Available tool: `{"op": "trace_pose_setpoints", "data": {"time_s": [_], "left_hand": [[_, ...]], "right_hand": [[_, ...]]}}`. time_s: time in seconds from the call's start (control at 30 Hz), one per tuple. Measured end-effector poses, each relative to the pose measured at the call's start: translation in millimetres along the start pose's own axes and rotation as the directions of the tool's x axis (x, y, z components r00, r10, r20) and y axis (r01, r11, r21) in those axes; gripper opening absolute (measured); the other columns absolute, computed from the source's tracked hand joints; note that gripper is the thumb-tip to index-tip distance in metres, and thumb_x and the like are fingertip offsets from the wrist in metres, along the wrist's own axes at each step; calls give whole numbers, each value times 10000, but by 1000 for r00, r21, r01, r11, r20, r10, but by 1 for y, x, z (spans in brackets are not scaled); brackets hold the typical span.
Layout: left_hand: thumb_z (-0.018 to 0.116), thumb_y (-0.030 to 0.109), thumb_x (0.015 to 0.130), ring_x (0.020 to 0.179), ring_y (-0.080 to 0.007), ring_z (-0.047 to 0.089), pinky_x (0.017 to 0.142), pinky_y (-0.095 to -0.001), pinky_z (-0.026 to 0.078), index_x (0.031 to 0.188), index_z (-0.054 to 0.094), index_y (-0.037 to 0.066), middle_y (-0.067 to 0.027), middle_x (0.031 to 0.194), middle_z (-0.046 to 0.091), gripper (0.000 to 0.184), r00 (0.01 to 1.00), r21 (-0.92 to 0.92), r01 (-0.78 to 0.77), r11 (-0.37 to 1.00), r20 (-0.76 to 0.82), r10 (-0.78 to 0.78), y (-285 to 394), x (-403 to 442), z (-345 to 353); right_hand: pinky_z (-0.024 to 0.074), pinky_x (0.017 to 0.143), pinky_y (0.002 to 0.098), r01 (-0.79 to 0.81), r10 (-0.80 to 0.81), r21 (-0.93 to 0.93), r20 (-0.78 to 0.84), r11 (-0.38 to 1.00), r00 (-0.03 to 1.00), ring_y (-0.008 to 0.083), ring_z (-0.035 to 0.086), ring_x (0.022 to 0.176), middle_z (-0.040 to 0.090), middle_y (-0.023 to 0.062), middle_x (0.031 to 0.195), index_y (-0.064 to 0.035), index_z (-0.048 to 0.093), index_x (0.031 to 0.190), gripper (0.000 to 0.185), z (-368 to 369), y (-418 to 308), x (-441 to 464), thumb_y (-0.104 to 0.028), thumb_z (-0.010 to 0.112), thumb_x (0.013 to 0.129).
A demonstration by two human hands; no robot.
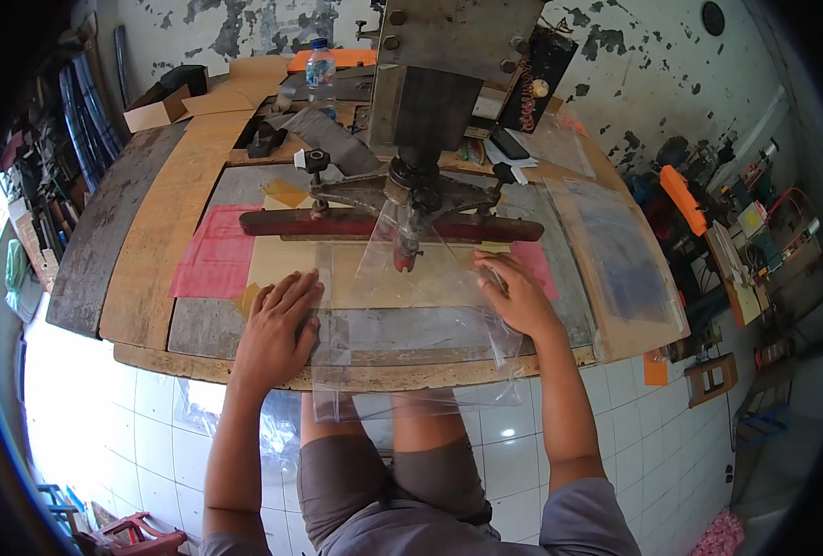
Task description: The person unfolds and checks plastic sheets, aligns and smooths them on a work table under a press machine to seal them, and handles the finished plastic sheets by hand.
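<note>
A clear plastic sheet (402,329) lies under the press and hangs over the table's front edge. My left hand (282,320) rests flat at its left side, fingers stretched out. At the sheet's right side my right hand (520,292) is laid down with fingers slightly bent and thumb apart; whether its fingertips touch the plastic I cannot tell. Beneath the sheet is a yellowish board (286,264), with a pink sheet (212,252) to its left. The press's long dark red bar (319,224) sits just beyond both hands, and part of the plastic rises in front of its centre.
The heavy press column (425,111) stands at the back middle. Behind it are a water bottle (320,69), a phone (508,144) and cardboard (235,88). On the right lies another board (625,259) covered in clear film. More plastic (277,426) hangs below the table.
</note>
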State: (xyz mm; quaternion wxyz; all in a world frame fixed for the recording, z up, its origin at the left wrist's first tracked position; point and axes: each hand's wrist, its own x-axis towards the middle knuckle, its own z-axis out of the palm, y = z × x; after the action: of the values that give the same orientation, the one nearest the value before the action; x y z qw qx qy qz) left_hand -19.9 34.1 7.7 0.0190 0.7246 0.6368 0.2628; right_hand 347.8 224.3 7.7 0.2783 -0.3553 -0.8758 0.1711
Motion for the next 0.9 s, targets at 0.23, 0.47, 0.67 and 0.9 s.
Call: {"op": "trace_pose_setpoints", "data": {"time_s": [0.23, 0.47, 0.67, 0.9], "left_hand": [[579, 180, 971, 1489, -358, 448, 1228, -536, 320, 1419, 614, 23, -137, 1590, 526, 476, 1000, -1, -11, 1000, -4, 11, 0, 0, -1], [584, 185, 971, 1487, -344, 455, 1223, -527, 332, 1415, 627, 40, -139, 1581, 537, 470, 999, 17, -14, 1000, -32, 14, -2, -5, 4], [627, 140, 948, 1413, -339, 537, 1174, -496, 399, 1322, 695, 35, -154, 1477, 626, 395, 990, 3, -26, 1000, -138, 26, 1, -20, 1], [679, 126, 910, 1310, -318, 624, 1105, -474, 456, 1169, 745, 34, -125, 1357, 703, 283, 940, 9, 49, 999, -338, -43, 13, -43, 5]], "right_hand": [[500, 1073, 459, 2, -2, -16, -13, 1000, 1000, 361, 619, 1273, 692, 141, 1356, -2, 684, 1223, 301, -2, 2, 1, -183, 695, 983], [486, 1096, 443, 22, -23, -19, -6, 1000, 1000, 338, 613, 1295, 682, 126, 1397, -9, 684, 1281, 344, 1, 11, -4, -216, 680, 1007], [508, 1068, 395, -247, 230, 232, 100, 941, 968, 316, 668, 1244, 665, 149, 1439, -11, 622, 1437, 437, -19, -15, -23, -263, 593, 1082], [491, 1074, 424, -98, 123, 111, -251, 989, 960, 364, 660, 1242, 683, 209, 1373, -11, 629, 1424, 420, -3, -23, -81, -270, 523, 1110]]}}
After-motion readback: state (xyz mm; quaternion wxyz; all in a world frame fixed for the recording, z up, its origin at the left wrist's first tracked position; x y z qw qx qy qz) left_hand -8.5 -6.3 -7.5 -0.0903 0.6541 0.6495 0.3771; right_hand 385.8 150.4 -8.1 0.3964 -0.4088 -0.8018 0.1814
